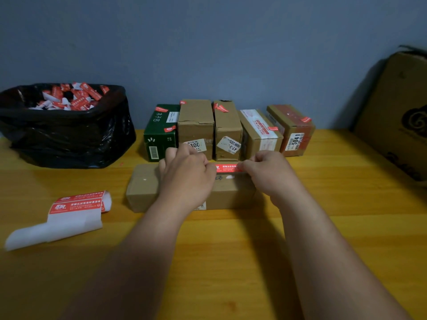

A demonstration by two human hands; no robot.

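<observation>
Our bare forearms point(147, 255) reach forward over the yellow wooden table point(231, 245), and both hands meet above the long brown cardboard box point(143, 188), which lies just in front of a row of five stickered parcels point(228, 128). Our left hand point(187, 174) pinches one end of the red printed sticker strip point(227, 168) and our right hand point(268, 172) pinches the other, holding it taut just over the box's top. We judge the sticking step is in hand; next we would need to lower the strip flat and press along its length.
</observation>
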